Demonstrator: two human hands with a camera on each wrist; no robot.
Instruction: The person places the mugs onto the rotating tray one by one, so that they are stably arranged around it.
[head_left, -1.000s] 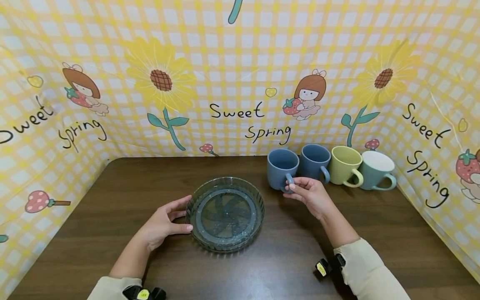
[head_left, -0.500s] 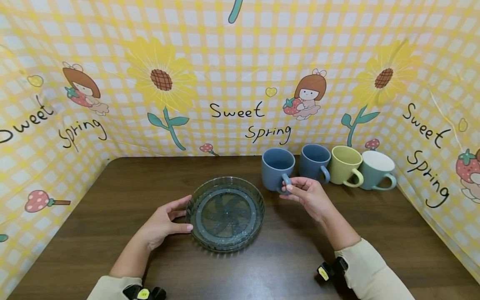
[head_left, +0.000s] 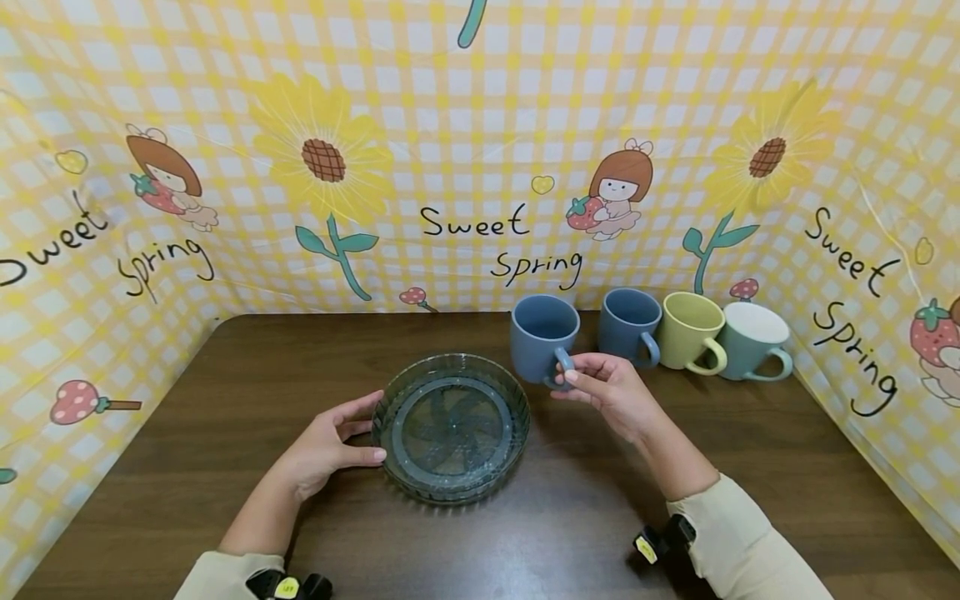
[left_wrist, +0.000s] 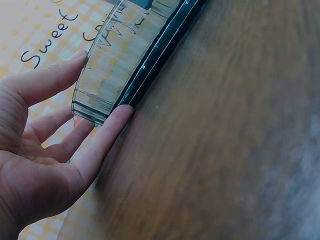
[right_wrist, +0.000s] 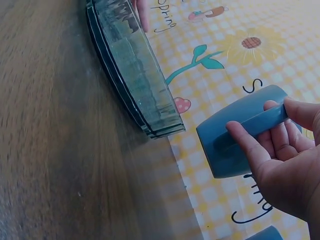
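We see right hand (head_left: 609,393) pinching the blue mug (head_left: 542,337) by its handle, lifted just right of glass dish (head_left: 451,427); left hand (head_left: 330,446), fingers straight, touches the dish rim on the table (head_left: 225,400).

Open tabletop (head_left: 750,467) front and left; mug row (head_left: 690,337) blocks back right; glass dish (head_left: 450,427) center.

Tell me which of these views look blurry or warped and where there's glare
Head view: sharp, but wide-angle bends the backdrop and table edges; a soft sheen on the wood near the bottom. Left wrist view: table grain smeared at lower right, the left hand and glass dish fairly crisp. Right wrist view: near wood blurred, the blue mug clear.
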